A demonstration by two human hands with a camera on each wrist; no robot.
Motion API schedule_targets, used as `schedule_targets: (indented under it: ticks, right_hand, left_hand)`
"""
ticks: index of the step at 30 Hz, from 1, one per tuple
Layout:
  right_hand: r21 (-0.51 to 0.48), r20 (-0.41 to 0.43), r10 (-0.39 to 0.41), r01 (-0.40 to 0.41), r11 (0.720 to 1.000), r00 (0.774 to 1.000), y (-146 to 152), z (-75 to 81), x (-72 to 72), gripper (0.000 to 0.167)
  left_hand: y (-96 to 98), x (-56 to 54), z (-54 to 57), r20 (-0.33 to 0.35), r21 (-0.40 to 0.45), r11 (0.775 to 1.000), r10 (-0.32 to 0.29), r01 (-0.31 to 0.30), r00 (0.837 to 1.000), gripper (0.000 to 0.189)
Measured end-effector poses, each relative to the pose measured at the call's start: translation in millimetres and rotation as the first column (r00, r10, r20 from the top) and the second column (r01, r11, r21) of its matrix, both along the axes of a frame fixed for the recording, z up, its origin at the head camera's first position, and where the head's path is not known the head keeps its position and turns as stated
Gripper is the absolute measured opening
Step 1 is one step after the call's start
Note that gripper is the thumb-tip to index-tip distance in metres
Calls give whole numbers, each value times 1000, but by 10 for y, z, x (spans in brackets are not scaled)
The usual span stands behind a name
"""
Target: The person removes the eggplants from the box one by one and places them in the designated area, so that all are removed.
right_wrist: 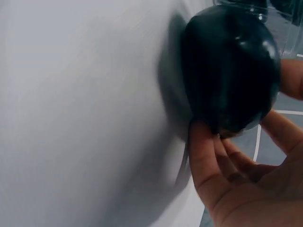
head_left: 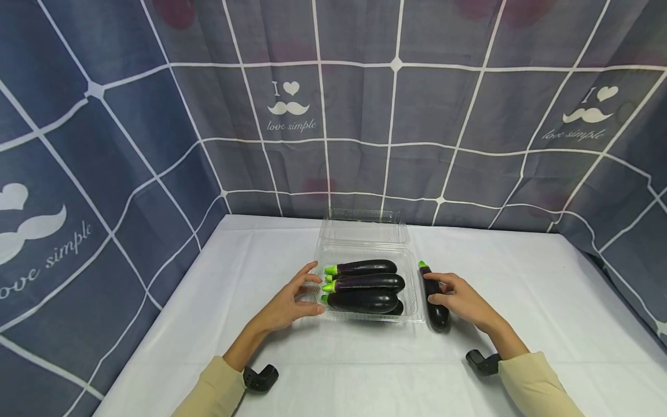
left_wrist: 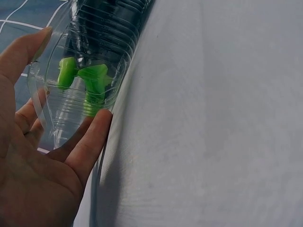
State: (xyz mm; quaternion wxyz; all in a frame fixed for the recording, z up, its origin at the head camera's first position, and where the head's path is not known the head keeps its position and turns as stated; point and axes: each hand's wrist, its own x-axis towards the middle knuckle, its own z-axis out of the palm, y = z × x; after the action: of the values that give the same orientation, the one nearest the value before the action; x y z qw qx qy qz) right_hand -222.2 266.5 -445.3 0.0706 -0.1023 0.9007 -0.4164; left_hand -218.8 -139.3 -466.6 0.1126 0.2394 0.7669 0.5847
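- Okay, right hand (head_left: pixel 462 298) is gripping one glossy dark-purple, elongated eggplant (head_left: pixel 433 295), on or just above white cloth (head_left: pixel 365 370), right beside one clear plastic container (head_left: pixel 413 289).
- Left hand (head_left: pixel 288 304) is holding its fingers loosely spread, touching container's left end.
- Three similar eggplants (head_left: pixel 367 282) are topping the pile inside; others are peeking out beneath, count hidden.
- One clear lid (head_left: pixel 365 233) is lying folded back.

Curtained-off booth, home vs. lab unclear: white-clothed tbl (head_left: pixel 365 376) w/ grey-blue curtain (head_left: pixel 359 104) behind it & on L + R of tbl; white grid, 3 "love simple" prints (head_left: pixel 290 125), 2 behind tbl, 1 to its L.
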Motion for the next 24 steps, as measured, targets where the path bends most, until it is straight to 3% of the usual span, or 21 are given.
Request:
schedule_targets:
  ticks: [24]
  right_hand:
    - [-18,-34,-35,34,999,999,-59,-27,-9,51]
  left_hand:
    - [-10,-14,-33,9,4,1000,-2,2,1000,48]
